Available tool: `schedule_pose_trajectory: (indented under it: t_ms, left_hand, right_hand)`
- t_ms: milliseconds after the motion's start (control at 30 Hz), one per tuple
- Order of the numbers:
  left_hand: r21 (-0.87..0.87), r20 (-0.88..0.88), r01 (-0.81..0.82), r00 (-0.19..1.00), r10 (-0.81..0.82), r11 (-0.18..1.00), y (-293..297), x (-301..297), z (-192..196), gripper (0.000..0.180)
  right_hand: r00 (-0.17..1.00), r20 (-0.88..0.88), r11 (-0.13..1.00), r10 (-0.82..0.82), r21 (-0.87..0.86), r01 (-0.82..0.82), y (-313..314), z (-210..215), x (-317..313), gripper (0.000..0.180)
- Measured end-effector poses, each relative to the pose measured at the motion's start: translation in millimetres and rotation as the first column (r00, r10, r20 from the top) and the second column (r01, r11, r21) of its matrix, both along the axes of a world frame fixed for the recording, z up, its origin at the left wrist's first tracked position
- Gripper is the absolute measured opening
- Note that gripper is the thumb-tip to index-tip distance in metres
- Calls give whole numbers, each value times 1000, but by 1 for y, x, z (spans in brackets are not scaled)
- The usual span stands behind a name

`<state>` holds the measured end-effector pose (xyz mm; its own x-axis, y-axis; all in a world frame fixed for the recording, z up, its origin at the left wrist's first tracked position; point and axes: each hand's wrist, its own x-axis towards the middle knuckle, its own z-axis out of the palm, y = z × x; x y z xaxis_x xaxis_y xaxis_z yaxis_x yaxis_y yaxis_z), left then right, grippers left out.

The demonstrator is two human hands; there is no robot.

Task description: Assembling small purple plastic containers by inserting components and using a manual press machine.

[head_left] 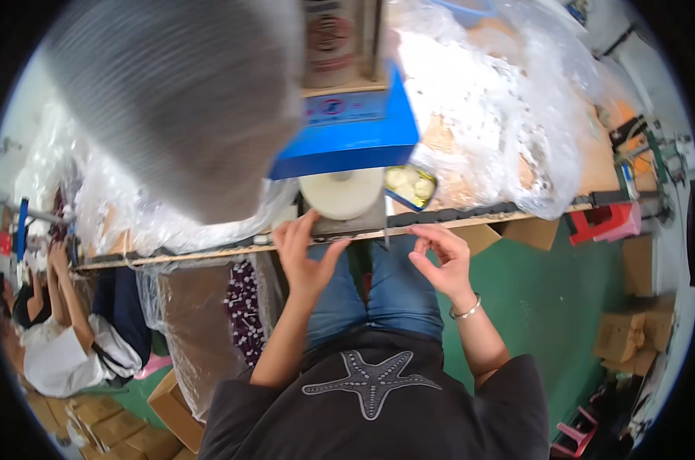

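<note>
My left hand (305,261) is at the table's front edge, with its thumb and fingers spread and nothing visible between them. Its fingertips come close to a white round disc (340,198), which sits under a blue machine housing (347,142). To the right, just off the same edge, is my right hand (446,264). Its fingers are bent and its thumb stands apart from the index finger; I see nothing held there. A small blue-and-yellow tin (419,202) with pale yellowish lumps lies right of the disc.
Clear plastic sheeting with many small white pieces (485,107) covers the right tabletop. A blurred grey ribbed shape (179,100) blocks the upper left. A plastic-lined box of purple-and-white pieces (244,314) stands below left. Another person (71,337) works at far left. Cartons (631,337) stand right.
</note>
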<state>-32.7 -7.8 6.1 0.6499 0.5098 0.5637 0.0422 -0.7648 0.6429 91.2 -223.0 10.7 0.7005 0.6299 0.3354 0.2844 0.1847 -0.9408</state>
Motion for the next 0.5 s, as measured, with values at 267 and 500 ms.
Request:
schedule_pose_trajectory:
  t_ms: [267, 500]
  left_hand:
    - [11, 63, 30, 998, -31, 999, 5, 15, -3, 52]
    - [-276, 143, 141, 984, -104, 951, 13, 26, 7, 23]
  right_hand:
    - [701, 377, 751, -606, -22, 660, -56, 20, 86, 14]
    - [572, 678, 580, -462, -257, 773, -99, 1, 246, 29]
